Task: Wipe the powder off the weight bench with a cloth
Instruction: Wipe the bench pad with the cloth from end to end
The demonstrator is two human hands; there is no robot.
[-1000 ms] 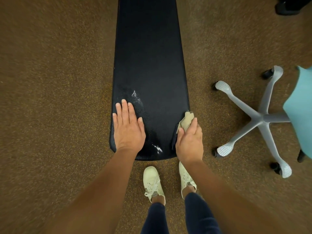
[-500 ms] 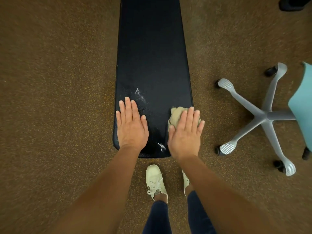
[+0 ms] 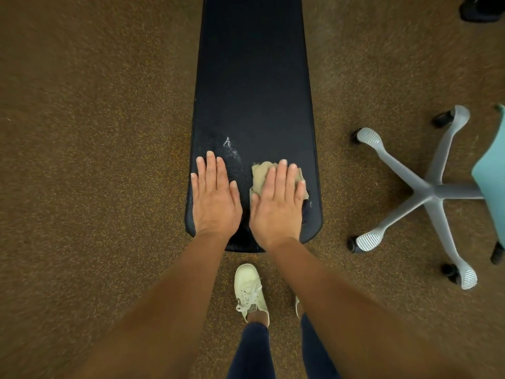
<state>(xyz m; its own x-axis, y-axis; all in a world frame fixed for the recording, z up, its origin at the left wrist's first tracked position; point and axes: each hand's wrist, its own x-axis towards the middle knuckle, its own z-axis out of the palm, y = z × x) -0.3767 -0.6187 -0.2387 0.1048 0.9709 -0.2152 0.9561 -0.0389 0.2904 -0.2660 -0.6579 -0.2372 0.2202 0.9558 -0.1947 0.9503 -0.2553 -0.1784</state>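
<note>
A long black weight bench (image 3: pixel 252 77) runs away from me down the middle of the view. White powder (image 3: pixel 231 150) streaks its near left part, just beyond my left fingertips. My left hand (image 3: pixel 214 198) lies flat, palm down, on the bench's near left corner and holds nothing. My right hand (image 3: pixel 277 205) presses flat on a crumpled beige cloth (image 3: pixel 261 173) at the bench's near right; the cloth sticks out past the fingers on the left and right. The hand hides most of the cloth.
Brown speckled carpet (image 3: pixel 95 160) surrounds the bench. A grey five-star chair base (image 3: pixel 426 192) on castors with a teal seat (image 3: pixel 492 173) stands to the right. My white shoes (image 3: pixel 250 292) sit just below the bench's near end. A dark object (image 3: pixel 481 6) is at top right.
My right hand has slid the cloth from the bench's right edge leftward onto the top and flattened over it, covering the near powder smear. The left hand has stayed flat in place.
</note>
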